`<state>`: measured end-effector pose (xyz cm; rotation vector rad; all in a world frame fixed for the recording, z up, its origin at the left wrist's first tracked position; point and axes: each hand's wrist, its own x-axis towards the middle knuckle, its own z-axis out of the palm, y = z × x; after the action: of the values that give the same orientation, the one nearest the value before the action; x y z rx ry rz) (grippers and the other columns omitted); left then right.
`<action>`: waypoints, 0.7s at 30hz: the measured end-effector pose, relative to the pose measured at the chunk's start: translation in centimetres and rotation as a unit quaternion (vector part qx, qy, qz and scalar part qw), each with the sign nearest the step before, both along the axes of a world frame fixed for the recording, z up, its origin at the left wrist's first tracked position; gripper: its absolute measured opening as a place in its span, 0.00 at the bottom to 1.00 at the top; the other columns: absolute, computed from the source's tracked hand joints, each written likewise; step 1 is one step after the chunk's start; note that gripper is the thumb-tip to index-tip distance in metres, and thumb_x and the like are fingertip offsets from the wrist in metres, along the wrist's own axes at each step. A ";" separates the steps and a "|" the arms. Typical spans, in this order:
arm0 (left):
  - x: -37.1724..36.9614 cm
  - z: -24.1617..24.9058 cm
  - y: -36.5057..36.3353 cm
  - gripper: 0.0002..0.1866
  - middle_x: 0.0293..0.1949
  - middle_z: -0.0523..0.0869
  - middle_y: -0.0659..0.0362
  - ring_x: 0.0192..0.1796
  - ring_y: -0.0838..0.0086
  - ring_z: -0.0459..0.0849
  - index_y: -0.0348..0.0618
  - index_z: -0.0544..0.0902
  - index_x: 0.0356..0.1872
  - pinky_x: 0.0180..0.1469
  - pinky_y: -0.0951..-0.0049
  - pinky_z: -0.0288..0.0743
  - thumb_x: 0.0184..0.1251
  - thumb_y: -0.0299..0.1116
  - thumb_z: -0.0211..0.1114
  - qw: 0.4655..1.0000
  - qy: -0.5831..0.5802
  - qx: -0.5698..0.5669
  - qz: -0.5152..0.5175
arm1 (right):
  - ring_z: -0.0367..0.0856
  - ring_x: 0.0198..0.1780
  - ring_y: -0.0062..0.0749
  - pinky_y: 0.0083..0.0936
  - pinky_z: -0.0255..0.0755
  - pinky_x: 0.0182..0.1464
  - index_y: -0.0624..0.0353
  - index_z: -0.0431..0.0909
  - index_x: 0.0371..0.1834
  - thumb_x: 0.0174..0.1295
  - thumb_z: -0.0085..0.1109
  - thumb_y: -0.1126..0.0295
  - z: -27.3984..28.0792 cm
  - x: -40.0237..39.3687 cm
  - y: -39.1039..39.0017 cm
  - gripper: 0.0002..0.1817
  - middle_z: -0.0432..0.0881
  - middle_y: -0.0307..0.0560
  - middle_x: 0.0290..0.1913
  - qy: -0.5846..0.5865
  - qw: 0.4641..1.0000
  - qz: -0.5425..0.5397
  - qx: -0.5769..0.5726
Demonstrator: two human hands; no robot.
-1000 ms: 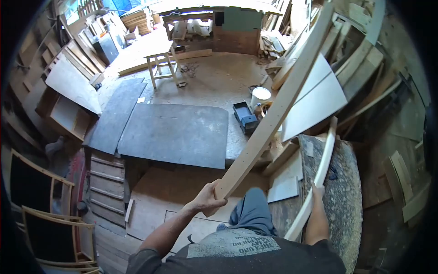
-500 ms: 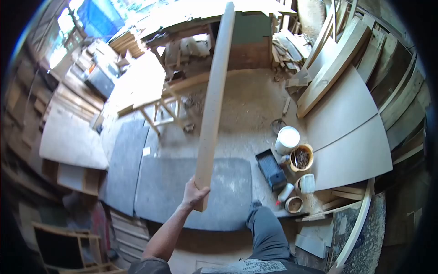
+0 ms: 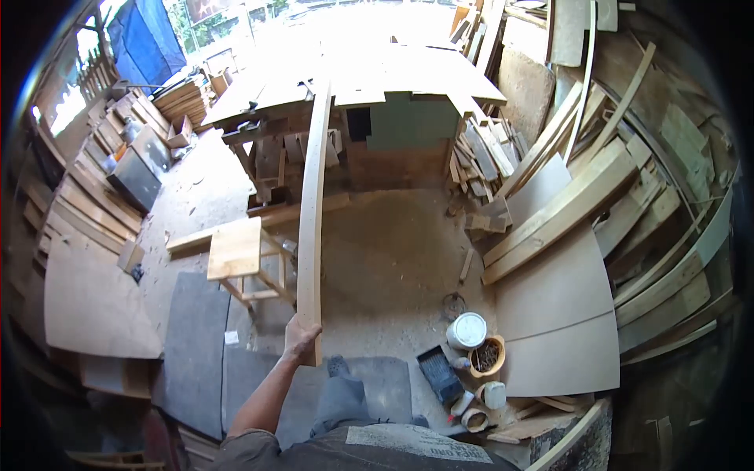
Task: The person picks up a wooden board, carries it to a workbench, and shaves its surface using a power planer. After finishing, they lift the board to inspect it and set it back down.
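Observation:
My left hand (image 3: 301, 339) is closed around the lower end of a long pale wooden beam (image 3: 312, 212). The beam points away from me, its far end over the bright workbench (image 3: 275, 96). Left of it stands a small wooden stool (image 3: 236, 250). My right hand is out of the picture. Below the beam's near end are my leg and a dark board (image 3: 251, 392) on the floor.
At the right are a white bucket (image 3: 466, 331), an orange bucket (image 3: 487, 356) of small items, a black tray (image 3: 440, 374) and large panels (image 3: 550, 314). Thick beams (image 3: 561, 212) lean behind them. A plywood sheet (image 3: 98, 298) stands at the left.
The view has tilted up and shifted, showing more of the workbench and the back. The beam, still in my left hand, now appears further left. My leg has moved leftward in view.

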<state>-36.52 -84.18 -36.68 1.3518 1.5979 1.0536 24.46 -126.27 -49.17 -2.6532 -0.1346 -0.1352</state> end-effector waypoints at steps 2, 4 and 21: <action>-2.3 0.3 5.7 0.20 0.36 0.87 0.49 0.42 0.64 0.87 0.32 0.80 0.42 0.47 0.65 0.79 0.48 0.35 0.68 1.000 0.021 0.006 -0.002 | 0.78 0.54 0.59 0.45 0.72 0.57 0.68 0.68 0.59 0.64 0.60 0.52 1.3 -4.5 3.0 0.31 0.77 0.68 0.53 -0.004 1.000 -0.013 0.005; -4.4 1.1 11.6 0.22 0.37 0.87 0.47 0.43 0.61 0.87 0.31 0.80 0.42 0.48 0.65 0.79 0.48 0.37 0.69 0.998 0.060 -0.017 0.014 | 0.78 0.54 0.59 0.45 0.72 0.57 0.69 0.68 0.59 0.65 0.60 0.52 3.0 -8.6 6.7 0.31 0.77 0.68 0.52 -0.004 1.000 -0.022 0.013; 3.9 11.2 57.4 0.25 0.40 0.87 0.49 0.43 0.64 0.86 0.28 0.82 0.46 0.47 0.64 0.77 0.54 0.42 0.66 0.991 -0.041 -0.119 -0.055 | 0.77 0.54 0.57 0.42 0.71 0.57 0.69 0.68 0.58 0.64 0.63 0.58 6.0 -18.2 43.5 0.28 0.76 0.66 0.53 -0.057 0.981 -0.057 0.176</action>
<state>-32.61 -26.80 -25.47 1.2053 1.5180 0.8146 6.28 -82.76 -43.13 -2.2989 0.0060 -0.3188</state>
